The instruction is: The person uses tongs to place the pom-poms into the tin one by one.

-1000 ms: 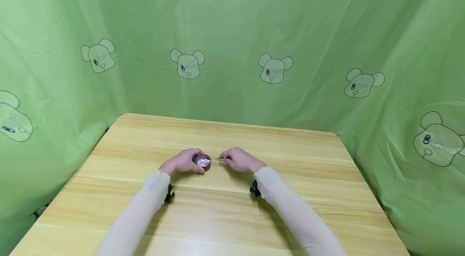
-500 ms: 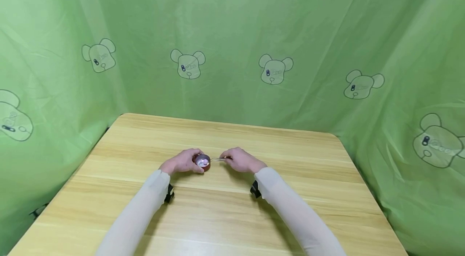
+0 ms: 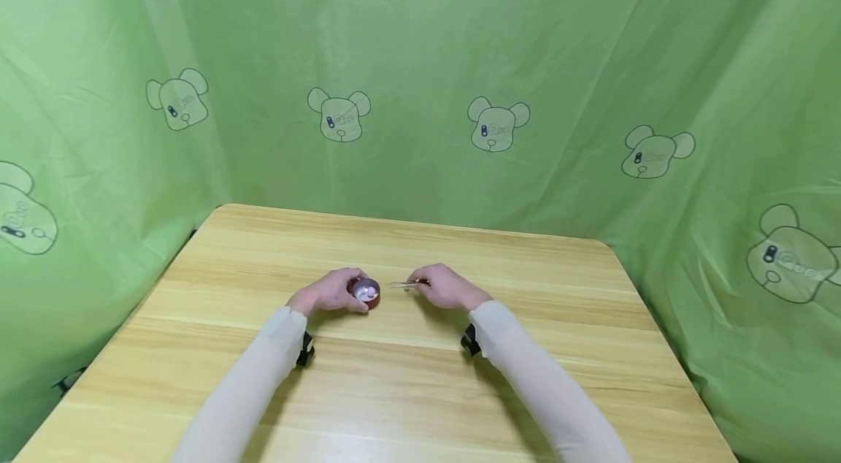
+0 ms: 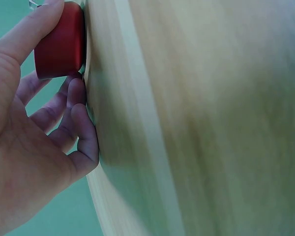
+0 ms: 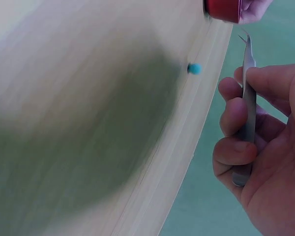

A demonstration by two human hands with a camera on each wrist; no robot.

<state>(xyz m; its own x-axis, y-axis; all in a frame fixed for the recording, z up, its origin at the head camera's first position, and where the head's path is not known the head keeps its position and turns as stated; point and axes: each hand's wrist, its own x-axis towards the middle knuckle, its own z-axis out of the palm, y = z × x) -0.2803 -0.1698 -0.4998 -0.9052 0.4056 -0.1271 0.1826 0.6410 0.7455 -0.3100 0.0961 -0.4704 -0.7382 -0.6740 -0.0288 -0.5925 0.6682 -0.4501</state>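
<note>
On the table stands a small round red tin (image 3: 374, 303), its top open, with small pinkish and whitish pieces inside. My left hand (image 3: 333, 291) holds it from the left, thumb and fingers around its side; the left wrist view shows the thumb (image 4: 32, 29) against the red wall. To the tin's right, my right hand (image 3: 444, 286) pinches metal tweezers (image 5: 249, 93). Their fine tips point toward the tin, slightly apart, nothing visible between them. A tiny blue ball (image 5: 194, 68) lies on the table near the tweezers.
The wood-grain table (image 3: 394, 375) extends around both hands. Green curtains (image 3: 420, 25) printed with bear heads hang behind it and on both sides. Each wrist carries a small black camera (image 3: 470, 340).
My right hand has drawn the tweezers rightward, away from the tin's rim. A yellowish piece seen at their tips a second ago no longer shows there. The left hand and tin stay put.
</note>
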